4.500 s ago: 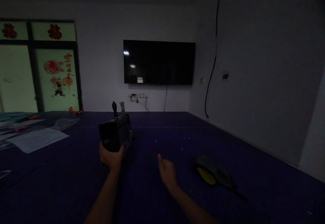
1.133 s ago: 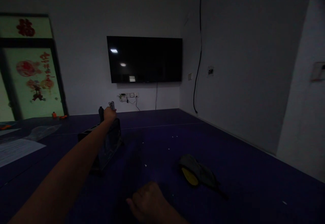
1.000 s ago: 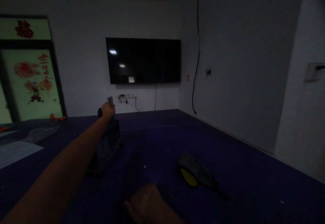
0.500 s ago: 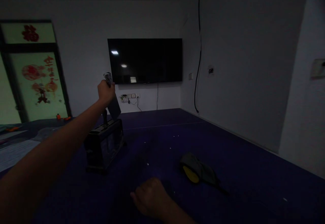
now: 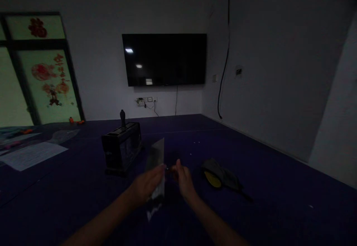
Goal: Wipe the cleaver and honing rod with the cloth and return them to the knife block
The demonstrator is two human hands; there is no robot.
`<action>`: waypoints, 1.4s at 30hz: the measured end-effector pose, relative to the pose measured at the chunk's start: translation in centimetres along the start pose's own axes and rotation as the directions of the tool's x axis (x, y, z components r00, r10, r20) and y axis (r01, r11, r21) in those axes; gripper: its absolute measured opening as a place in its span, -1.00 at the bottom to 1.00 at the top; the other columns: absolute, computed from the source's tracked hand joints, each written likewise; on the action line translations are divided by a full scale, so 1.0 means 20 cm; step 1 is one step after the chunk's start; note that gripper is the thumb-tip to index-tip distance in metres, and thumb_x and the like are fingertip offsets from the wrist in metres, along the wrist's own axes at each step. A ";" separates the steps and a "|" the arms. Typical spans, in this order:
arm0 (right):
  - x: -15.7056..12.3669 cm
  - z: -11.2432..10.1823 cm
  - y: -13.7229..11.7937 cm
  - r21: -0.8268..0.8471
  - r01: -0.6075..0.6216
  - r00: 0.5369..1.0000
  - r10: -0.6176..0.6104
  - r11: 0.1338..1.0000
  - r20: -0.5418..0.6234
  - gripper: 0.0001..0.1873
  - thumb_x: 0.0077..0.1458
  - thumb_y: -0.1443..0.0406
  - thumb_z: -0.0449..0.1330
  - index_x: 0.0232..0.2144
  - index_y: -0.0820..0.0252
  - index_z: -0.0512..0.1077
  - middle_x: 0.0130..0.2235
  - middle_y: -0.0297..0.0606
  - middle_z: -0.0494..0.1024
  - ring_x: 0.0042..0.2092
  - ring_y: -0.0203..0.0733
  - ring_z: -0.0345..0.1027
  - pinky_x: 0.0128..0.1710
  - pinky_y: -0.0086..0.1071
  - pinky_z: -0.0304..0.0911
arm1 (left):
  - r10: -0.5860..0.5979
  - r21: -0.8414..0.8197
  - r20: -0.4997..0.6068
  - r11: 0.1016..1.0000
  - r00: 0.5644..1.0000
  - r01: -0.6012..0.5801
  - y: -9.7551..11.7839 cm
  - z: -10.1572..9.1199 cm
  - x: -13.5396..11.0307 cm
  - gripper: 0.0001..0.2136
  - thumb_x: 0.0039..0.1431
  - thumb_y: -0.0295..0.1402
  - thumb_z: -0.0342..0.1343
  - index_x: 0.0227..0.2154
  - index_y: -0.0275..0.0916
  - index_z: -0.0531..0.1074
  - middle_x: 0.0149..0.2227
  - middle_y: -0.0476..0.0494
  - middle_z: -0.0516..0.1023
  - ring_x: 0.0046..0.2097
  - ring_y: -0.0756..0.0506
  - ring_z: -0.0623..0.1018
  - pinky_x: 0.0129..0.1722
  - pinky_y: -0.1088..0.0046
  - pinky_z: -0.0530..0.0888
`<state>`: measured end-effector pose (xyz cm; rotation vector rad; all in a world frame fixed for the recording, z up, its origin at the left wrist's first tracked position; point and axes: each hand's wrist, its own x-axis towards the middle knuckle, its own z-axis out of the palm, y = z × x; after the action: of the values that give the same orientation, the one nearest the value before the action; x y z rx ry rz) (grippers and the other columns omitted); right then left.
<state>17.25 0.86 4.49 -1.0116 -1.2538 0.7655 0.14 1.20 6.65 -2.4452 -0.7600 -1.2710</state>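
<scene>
My left hand [image 5: 149, 183] is closed on a flat grey packet-like piece [image 5: 156, 153], held upright on edge, with a crumpled, shiny lower end. Blur and dim light hide exactly what it is. Close to its right face is my right hand [image 5: 182, 181], thumb up and fingers curled in. A tiny bright spot shows between the two hands; whatever the right fingers hold is too small to name. Left of the piece stands a black box [image 5: 121, 147] with slots along its top and a dark upright handle [image 5: 122, 119] sticking out.
A grey, tapered thing with a yellow oval face [image 5: 213, 179] lies right of my hands on the purple surface [image 5: 267, 186]. White sheets [image 5: 33, 155] lie at left, with small orange things [image 5: 71, 120] behind. A black cable [image 5: 224, 67] hangs along the wall near a television [image 5: 167, 60].
My left hand has come down from above the box, bringing the flat piece to the middle. My right hand has moved up from the surface to meet it. The view has shifted slightly.
</scene>
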 end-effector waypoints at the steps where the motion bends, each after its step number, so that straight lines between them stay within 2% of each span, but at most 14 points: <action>1: 0.01 0.01 0.00 0.105 -0.089 0.996 0.086 0.990 0.037 -0.29 -0.02 -0.25 -0.12 -0.76 0.20 0.27 -0.73 -0.42 0.15 -0.64 -0.36 0.01 -0.60 -0.44 -0.09 | 0.269 0.016 0.094 0.962 0.959 -0.271 0.03 0.03 -0.05 -0.79 0.21 -0.39 -0.08 -0.16 -0.23 0.40 -0.15 -0.24 0.56 -0.20 -0.06 0.55 -0.28 0.45 0.51; 4: 0.03 0.03 0.02 0.308 -0.268 0.962 0.236 0.913 0.136 -0.37 -0.21 -0.25 0.12 -0.73 0.22 0.30 -0.72 -0.44 0.21 -0.64 -0.38 0.03 -0.60 -0.45 -0.05 | 0.539 0.056 0.172 0.830 0.824 -0.555 0.09 0.07 -0.14 -0.81 0.16 -0.51 -0.04 -0.17 -0.28 0.38 -0.13 -0.26 0.55 -0.37 -0.03 0.53 -0.44 0.49 0.48; 7: 0.03 0.05 0.05 0.361 -0.286 0.958 0.256 0.888 0.128 -0.45 -0.34 -0.14 0.29 -0.61 0.26 0.41 -0.64 -0.38 0.37 -0.57 -0.32 0.18 -0.54 -0.44 0.07 | 0.511 -0.012 0.186 0.855 0.839 -0.518 0.11 0.11 -0.17 -0.80 0.14 -0.52 0.00 -0.18 -0.24 0.38 -0.15 -0.23 0.56 -0.40 -0.03 0.51 -0.46 0.49 0.47; 10: 0.03 0.05 0.08 0.380 -0.236 0.971 0.233 0.894 0.055 -0.45 -0.32 -0.13 0.29 -0.55 0.27 0.45 -0.60 -0.35 0.42 -0.55 -0.28 0.23 -0.51 -0.42 0.12 | 0.158 -0.265 0.172 0.958 0.972 -0.109 0.09 0.17 -0.21 -0.77 0.20 -0.43 -0.03 -0.09 -0.18 0.35 -0.14 -0.20 0.54 -0.23 -0.06 0.53 -0.29 0.47 0.47; 13: 0.06 0.03 0.12 0.366 -0.178 0.974 0.217 0.913 -0.068 -0.45 -0.28 -0.15 0.26 -0.55 0.26 0.42 -0.59 -0.35 0.42 -0.55 -0.27 0.23 -0.53 -0.42 0.12 | -0.245 -0.450 0.168 0.843 0.955 0.295 0.06 0.21 -0.24 -0.76 0.25 -0.28 -0.11 -0.11 -0.21 0.35 -0.10 -0.24 0.48 -0.09 -0.11 0.48 -0.14 0.40 0.43; 15: 0.07 0.03 0.15 0.338 -0.149 0.969 0.204 0.929 -0.136 -0.45 -0.27 -0.15 0.24 -0.57 0.25 0.40 -0.58 -0.35 0.42 -0.54 -0.27 0.22 -0.55 -0.44 0.09 | -0.463 -0.587 0.219 0.641 0.859 0.495 0.05 0.24 -0.24 -0.71 0.22 -0.14 -0.09 -0.23 -0.25 0.37 -0.22 -0.22 0.50 -0.19 -0.11 0.50 -0.20 0.39 0.43; 17: 0.09 0.03 0.16 0.316 -0.126 0.968 0.186 0.940 -0.167 -0.45 -0.26 -0.15 0.24 -0.57 0.25 0.40 -0.57 -0.34 0.42 -0.52 -0.27 0.22 -0.55 -0.44 0.09 | -0.583 -0.712 0.426 0.255 0.691 0.654 0.06 0.26 -0.23 -0.60 0.11 0.02 -0.02 -0.34 -0.28 0.35 -0.41 -0.13 0.49 -0.37 -0.08 0.50 -0.35 0.42 0.42; 20: 0.08 0.05 0.16 0.309 -0.126 0.971 0.180 0.943 -0.154 -0.44 -0.23 -0.16 0.23 -0.54 0.26 0.41 -0.57 -0.35 0.40 -0.53 -0.30 0.20 -0.56 -0.45 0.09 | -0.422 -0.660 0.731 -0.236 0.537 0.713 0.08 0.29 -0.22 -0.48 -0.06 0.11 0.10 -0.30 -0.31 0.31 -0.44 -0.16 0.51 -0.45 -0.09 0.53 -0.44 0.43 0.40; 22: 0.07 0.07 0.15 0.299 -0.146 0.976 0.187 0.943 -0.112 -0.44 -0.22 -0.17 0.21 -0.54 0.25 0.39 -0.63 -0.40 0.34 -0.59 -0.34 0.13 -0.61 -0.47 0.04 | -0.297 -0.593 0.805 -0.370 0.514 0.715 0.10 0.29 -0.22 -0.43 -0.14 0.04 0.22 -0.20 -0.32 0.28 -0.39 -0.21 0.53 -0.41 -0.12 0.56 -0.44 0.44 0.40; 27: 0.06 0.12 0.16 0.161 -0.106 0.994 0.103 0.981 0.026 -0.42 -0.15 -0.20 0.13 -0.56 0.24 0.37 -0.62 -0.40 0.33 -0.59 -0.34 0.12 -0.60 -0.46 0.04 | -0.225 -0.550 0.834 -0.406 0.504 0.730 0.15 0.28 -0.23 -0.52 -0.13 -0.04 0.26 -0.29 -0.25 0.23 -0.64 0.10 0.38 -0.69 0.06 0.38 -0.70 0.60 0.20; 31: 0.09 0.05 0.15 -0.253 0.038 0.997 -0.021 0.967 0.070 -0.31 0.11 -0.15 -0.22 -0.63 0.23 0.35 -0.61 -0.28 0.37 -0.53 -0.24 0.22 -0.52 -0.40 0.10 | -0.297 -0.595 0.804 -0.377 0.515 0.710 0.14 0.28 -0.24 -0.53 -0.15 -0.02 0.26 -0.36 -0.20 0.17 -0.69 0.23 0.24 -0.77 0.13 0.24 -0.76 0.64 0.03; 34: 0.11 -0.08 0.11 -0.756 0.155 0.981 -0.190 0.636 0.041 -0.47 0.23 0.09 -0.16 -0.45 0.26 0.47 -0.39 -0.12 0.52 -0.29 -0.09 0.36 -0.27 -0.30 0.17 | -0.377 -0.642 0.761 -0.321 0.527 0.696 0.13 0.29 -0.25 -0.52 -0.14 0.04 0.22 -0.39 -0.19 0.15 -0.72 0.25 0.19 -0.80 0.13 0.19 -0.79 0.62 -0.01; 38: 0.13 -0.27 0.08 -0.995 -0.029 0.972 -0.231 0.096 -0.050 -0.64 0.02 0.45 0.08 -0.10 0.25 0.44 -0.04 0.01 0.44 -0.01 0.12 0.27 -0.11 -0.13 0.11 | -0.431 -0.648 0.744 -0.275 0.511 0.711 0.11 0.30 -0.25 -0.50 -0.13 0.15 0.13 -0.43 -0.18 0.13 -0.77 0.24 0.18 -0.80 0.08 0.23 -0.81 0.61 0.02; 42: 0.15 -0.38 0.09 -0.958 -0.188 0.969 -0.121 0.217 -0.218 -0.69 -0.01 0.56 -0.02 -0.36 0.35 0.51 -0.20 0.11 0.49 -0.07 0.16 0.32 -0.16 -0.10 0.12 | -0.473 -0.646 0.732 -0.251 0.491 0.721 0.10 0.29 -0.24 -0.49 -0.13 0.19 0.07 -0.46 -0.19 0.15 -0.78 0.22 0.19 -0.80 0.07 0.25 -0.80 0.61 0.07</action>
<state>25.30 2.80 3.93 -2.1197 -1.4647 -0.3385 2.94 0.69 -0.62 -3.2511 -2.0311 -2.6181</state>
